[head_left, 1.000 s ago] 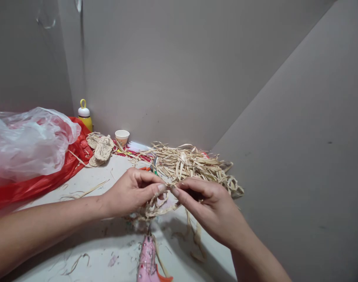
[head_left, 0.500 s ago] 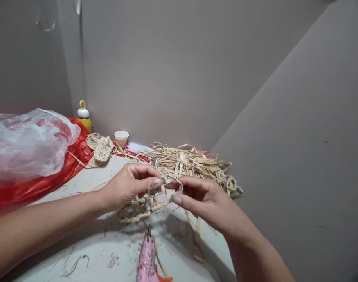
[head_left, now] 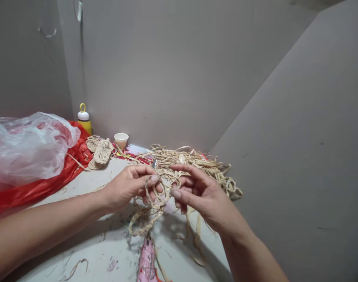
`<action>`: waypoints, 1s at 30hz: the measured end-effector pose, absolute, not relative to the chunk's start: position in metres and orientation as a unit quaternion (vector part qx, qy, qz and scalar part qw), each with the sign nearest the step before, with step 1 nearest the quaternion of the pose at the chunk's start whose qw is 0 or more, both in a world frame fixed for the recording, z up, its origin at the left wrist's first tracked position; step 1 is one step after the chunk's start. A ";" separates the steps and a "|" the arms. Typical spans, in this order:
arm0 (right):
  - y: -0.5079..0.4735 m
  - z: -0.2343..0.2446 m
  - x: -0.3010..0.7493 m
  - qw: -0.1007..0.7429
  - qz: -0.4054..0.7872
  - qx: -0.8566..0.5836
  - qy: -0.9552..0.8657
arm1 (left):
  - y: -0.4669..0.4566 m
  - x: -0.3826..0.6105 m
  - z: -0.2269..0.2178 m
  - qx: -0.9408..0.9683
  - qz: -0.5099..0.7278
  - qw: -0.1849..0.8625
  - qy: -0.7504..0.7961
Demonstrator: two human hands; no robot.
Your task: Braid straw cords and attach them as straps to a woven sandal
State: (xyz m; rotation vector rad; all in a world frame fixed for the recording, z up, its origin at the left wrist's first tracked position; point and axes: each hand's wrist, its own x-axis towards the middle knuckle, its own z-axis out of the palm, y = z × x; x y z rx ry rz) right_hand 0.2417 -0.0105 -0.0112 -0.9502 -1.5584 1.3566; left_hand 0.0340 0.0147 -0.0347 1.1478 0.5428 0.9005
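Observation:
My left hand point(head_left: 134, 186) pinches a braided straw cord point(head_left: 143, 227) between thumb and fingers, above the table. The pale cord hangs in twisted loops below the fingertips. My right hand point(head_left: 198, 188) is at the cord's right side, its index finger lifted away. One loop runs to the thumb and curled fingers there, which appear to hold it lightly. Under the hanging loops lies a pink glue gun point(head_left: 147, 260) with an orange trigger, its nozzle pointing away from me and partly covered by the cord.
Behind my hands lies a heap of dried straw strips point(head_left: 193, 156). Woven straw pieces point(head_left: 102, 152), a paper cup point(head_left: 121, 140) and a yellow bottle point(head_left: 85, 123) stand at the back left. Plastic bags point(head_left: 32, 145) cover the left side. Grey walls enclose the table point(head_left: 99, 250).
The cord's lower loops have swung down and slightly right, now hanging over the glue gun's nozzle. My right index finger has lifted off the cord, and the right hand has opened somewhat.

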 end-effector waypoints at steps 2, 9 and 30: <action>-0.010 -0.011 0.240 0.433 0.535 -0.383 -0.617 | 0.015 0.033 -0.033 0.505 0.398 0.731 0.229; -0.015 -0.010 0.232 0.454 0.476 -0.421 -0.625 | 0.014 0.035 -0.033 0.498 0.379 0.745 0.232; -0.015 -0.012 0.234 0.388 0.486 -0.419 -0.662 | 0.011 0.036 -0.032 0.550 0.388 0.692 0.263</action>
